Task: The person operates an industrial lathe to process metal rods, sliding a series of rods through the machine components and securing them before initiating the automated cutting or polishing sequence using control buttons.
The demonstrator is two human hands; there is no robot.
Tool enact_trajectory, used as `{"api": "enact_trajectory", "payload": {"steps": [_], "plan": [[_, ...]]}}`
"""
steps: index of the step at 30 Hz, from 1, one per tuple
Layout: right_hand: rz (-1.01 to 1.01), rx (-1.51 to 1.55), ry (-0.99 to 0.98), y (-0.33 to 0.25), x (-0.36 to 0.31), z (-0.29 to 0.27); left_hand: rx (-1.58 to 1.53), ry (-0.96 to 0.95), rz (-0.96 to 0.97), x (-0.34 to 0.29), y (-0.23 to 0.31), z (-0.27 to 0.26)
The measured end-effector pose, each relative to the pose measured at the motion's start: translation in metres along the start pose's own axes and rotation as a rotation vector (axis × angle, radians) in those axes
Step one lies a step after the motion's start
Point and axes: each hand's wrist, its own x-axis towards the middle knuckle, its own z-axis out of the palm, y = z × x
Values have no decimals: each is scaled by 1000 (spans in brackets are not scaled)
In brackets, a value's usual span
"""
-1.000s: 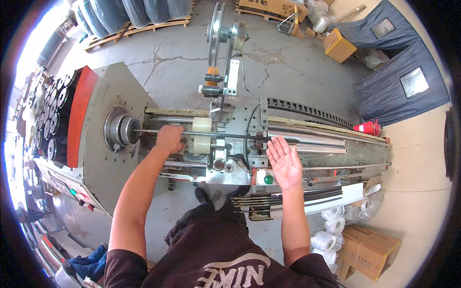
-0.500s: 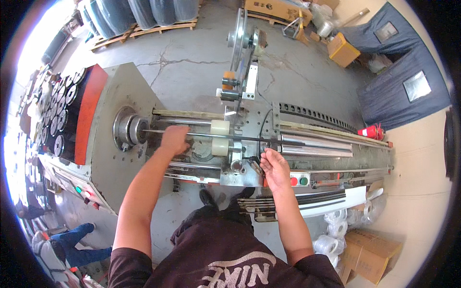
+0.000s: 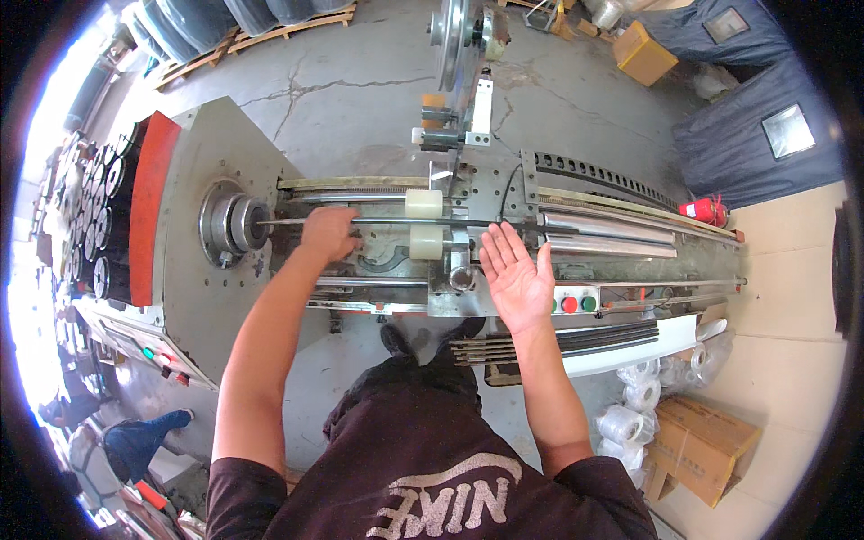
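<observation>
Spare rods part-blocked by right forearm, wheel cut off up top, right hand splayed, left hand at rod, can't tell if gripping

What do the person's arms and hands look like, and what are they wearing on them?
The left hand and right hand are bare, with no gloves or watch that I can see. The forearms are bare too. The short sleeves are dark, matching the T-shirt, which has a pale printed marking.
</observation>
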Motion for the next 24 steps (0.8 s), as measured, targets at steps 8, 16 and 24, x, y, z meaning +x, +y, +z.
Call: {"api": "enact_trajectory", "payload": {"steps": [8,16,24], "plan": [[-324,-929,4,25,19,-2,-6,58,80,21,57,18],[-701,-2336,-12,40,44,-20,-25,33,111,16,58,9],[-680,-2513,33,56,48,-25,-54,97,70,-11,-47,8]]}}
